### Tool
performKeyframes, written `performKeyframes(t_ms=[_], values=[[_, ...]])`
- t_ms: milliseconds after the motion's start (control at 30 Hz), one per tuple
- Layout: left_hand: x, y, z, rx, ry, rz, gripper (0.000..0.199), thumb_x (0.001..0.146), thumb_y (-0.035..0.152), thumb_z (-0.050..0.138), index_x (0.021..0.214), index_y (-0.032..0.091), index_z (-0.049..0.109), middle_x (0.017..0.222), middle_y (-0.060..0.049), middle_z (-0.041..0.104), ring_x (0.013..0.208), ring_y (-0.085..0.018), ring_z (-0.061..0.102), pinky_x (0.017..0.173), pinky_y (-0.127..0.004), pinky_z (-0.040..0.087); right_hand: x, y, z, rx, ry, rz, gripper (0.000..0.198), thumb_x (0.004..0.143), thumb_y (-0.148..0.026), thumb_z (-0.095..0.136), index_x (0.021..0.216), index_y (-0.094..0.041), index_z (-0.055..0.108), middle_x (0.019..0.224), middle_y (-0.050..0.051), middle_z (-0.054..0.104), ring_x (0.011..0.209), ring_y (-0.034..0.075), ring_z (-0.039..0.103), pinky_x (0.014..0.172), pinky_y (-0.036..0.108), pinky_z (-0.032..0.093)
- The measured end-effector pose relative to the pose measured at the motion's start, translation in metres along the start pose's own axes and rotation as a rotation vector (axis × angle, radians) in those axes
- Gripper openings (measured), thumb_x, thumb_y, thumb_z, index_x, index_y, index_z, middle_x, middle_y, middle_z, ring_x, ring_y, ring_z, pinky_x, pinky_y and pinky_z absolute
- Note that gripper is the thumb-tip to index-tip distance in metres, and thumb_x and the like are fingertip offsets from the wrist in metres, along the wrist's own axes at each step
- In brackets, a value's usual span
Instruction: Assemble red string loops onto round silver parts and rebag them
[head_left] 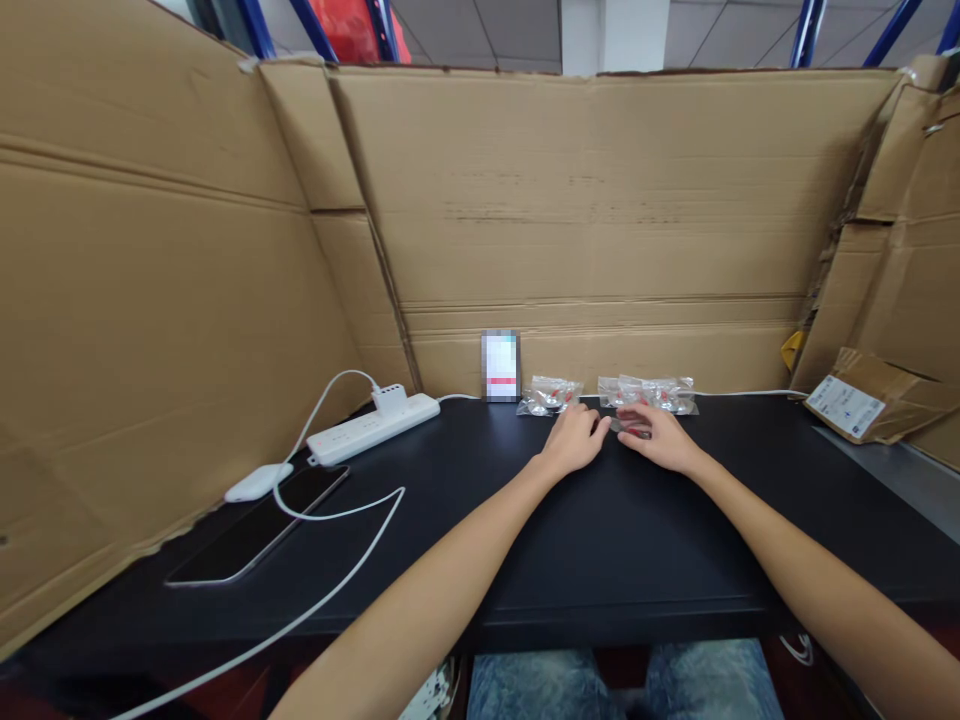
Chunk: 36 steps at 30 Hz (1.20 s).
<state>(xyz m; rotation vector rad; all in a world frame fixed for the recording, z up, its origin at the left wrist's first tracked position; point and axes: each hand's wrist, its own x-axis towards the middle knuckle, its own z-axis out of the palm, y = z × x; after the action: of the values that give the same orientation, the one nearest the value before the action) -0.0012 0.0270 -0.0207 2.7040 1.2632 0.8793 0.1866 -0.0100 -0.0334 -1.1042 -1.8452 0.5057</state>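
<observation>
On the black table, both my hands meet near the back, in front of clear plastic packets. My left hand [576,438] is palm down, its fingers bent a little and its thumb apart, with nothing visible in it. The thumb tip comes close to a small red-and-grey object [618,425]; whether it touches cannot be seen. My right hand [661,438] curls its thumb and fingers around that object, whose grey end points left. Its kind is too small to make out. Just behind lie one clear packet [553,393] and more clear packets [656,393], with small red-marked pieces inside.
A phone-like screen [501,367] leans against the cardboard wall [600,220]. At left lie a white power strip [379,428], a white adapter [259,483], a dark tablet [255,530] and a looping white cable [349,575]. A labelled brown parcel [874,398] sits at right.
</observation>
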Motion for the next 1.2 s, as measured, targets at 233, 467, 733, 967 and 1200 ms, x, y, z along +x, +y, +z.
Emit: performKeyframes(t_ms=[233, 467, 733, 967, 1200], values=[[0.003, 0.009, 0.009, -0.327, -0.072, -0.213, 0.025, 0.084, 0.039, 0.055, 0.074, 0.020, 0.067, 0.077, -0.007, 0.069, 0.079, -0.023, 0.065, 0.076, -0.032, 0.047, 0.006, -0.015, 0.007, 0.274, -0.029, 0.105, 0.025, 0.080, -0.031, 0.061, 0.102, -0.018, 0.065, 0.104, 0.009, 0.071, 0.099, 0.021, 0.067, 0.094, 0.039, 0.051], [0.001, 0.011, 0.013, -0.678, -0.084, -0.303, 0.017, 0.067, 0.008, 0.062, 0.082, 0.017, 0.063, 0.076, -0.004, 0.070, 0.073, -0.016, 0.065, 0.066, -0.024, 0.048, 0.004, -0.014, 0.004, 0.035, 0.009, 0.013, 0.023, 0.079, -0.017, 0.053, 0.097, -0.018, 0.068, 0.099, 0.007, 0.072, 0.096, 0.022, 0.068, 0.090, 0.039, 0.052], [0.004, 0.011, 0.010, -0.795, 0.094, -0.258, 0.019, 0.071, 0.012, 0.058, 0.088, 0.018, 0.064, 0.067, 0.000, 0.065, 0.063, -0.013, 0.061, 0.061, -0.022, 0.045, 0.002, -0.011, -0.003, -0.395, 0.255, -0.042, 0.024, 0.077, -0.031, 0.063, 0.096, -0.018, 0.064, 0.090, 0.008, 0.069, 0.075, 0.020, 0.063, 0.071, 0.035, 0.051], [0.004, 0.018, 0.000, -1.008, 0.096, -0.262, 0.016, 0.076, 0.019, 0.061, 0.091, 0.018, 0.066, 0.073, -0.001, 0.063, 0.066, -0.012, 0.060, 0.062, -0.022, 0.047, 0.005, -0.011, -0.003, -0.197, 0.333, 0.086, 0.011, 0.075, -0.029, 0.060, 0.076, -0.018, 0.061, 0.065, 0.002, 0.064, 0.058, 0.015, 0.059, 0.059, 0.028, 0.049], [0.004, 0.022, -0.012, -1.329, -0.020, -0.583, 0.031, 0.067, 0.013, 0.070, 0.096, 0.017, 0.060, 0.071, 0.000, 0.061, 0.057, -0.011, 0.057, 0.053, -0.023, 0.045, 0.007, -0.012, -0.004, 0.028, 0.394, 0.184, 0.010, 0.072, -0.028, 0.056, 0.067, -0.019, 0.056, 0.061, 0.002, 0.062, 0.055, 0.016, 0.060, 0.054, 0.026, 0.048]])
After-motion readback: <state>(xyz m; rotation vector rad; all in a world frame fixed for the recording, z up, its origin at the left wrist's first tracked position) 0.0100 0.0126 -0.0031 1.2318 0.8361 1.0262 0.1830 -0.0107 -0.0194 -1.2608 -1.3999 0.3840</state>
